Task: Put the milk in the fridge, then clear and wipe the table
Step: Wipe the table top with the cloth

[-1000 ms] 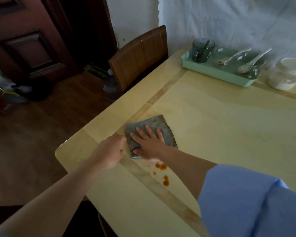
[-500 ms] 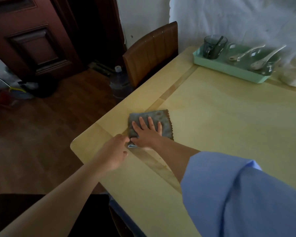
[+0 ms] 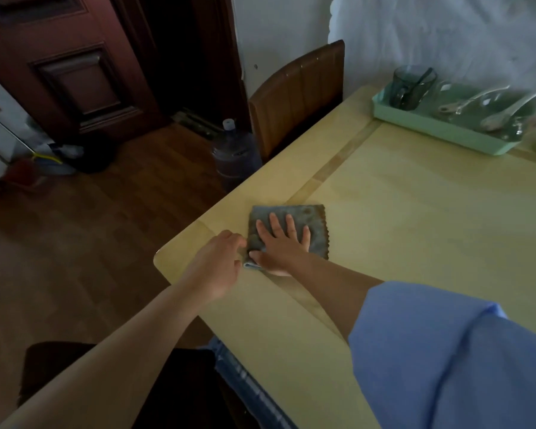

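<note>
Right hand [image 3: 280, 247] pressed flat, fingers spread, on the folded grey cloth [image 3: 314, 218] near the table [image 3: 415, 218] corner, left hand [image 3: 217, 264] loosely curled, gripping nothing, at the cloth's edge; risk: cloth sliding off that near edge, or missing spots.

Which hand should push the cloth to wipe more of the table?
Probably the right hand: it already lies flat on the grey cloth, fingers spread, with bare table ahead. The left hand sits at the cloth's near corner, by the table's edge.
</note>
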Demonstrator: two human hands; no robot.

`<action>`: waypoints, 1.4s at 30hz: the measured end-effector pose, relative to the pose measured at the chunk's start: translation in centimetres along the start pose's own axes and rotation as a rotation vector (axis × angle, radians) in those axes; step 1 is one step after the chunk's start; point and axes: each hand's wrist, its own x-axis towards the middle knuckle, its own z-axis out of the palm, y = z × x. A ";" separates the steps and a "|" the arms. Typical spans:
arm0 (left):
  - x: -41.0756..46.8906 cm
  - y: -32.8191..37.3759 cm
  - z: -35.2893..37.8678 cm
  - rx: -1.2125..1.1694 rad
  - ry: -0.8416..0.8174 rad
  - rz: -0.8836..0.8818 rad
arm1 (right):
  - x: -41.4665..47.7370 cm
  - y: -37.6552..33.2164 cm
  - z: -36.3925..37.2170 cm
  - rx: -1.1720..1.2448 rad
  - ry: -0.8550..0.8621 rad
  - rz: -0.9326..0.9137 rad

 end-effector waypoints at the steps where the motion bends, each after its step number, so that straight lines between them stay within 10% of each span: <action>1: -0.1 -0.8 -0.2 0.001 -0.003 0.001 | 0.6 -1.1 0.1 -0.004 -0.006 -0.008; 12: -2.9 -4.4 0.1 -0.095 -0.100 -0.019 | -1.4 -7.1 3.5 -0.080 -0.062 -0.197; 31: -6.3 17.8 8.5 0.112 -0.304 0.315 | -18.4 13.2 4.5 0.020 -0.043 0.135; 42: -6.4 11.3 5.7 0.129 -0.249 0.203 | -14.0 6.3 5.3 -0.030 -0.059 0.007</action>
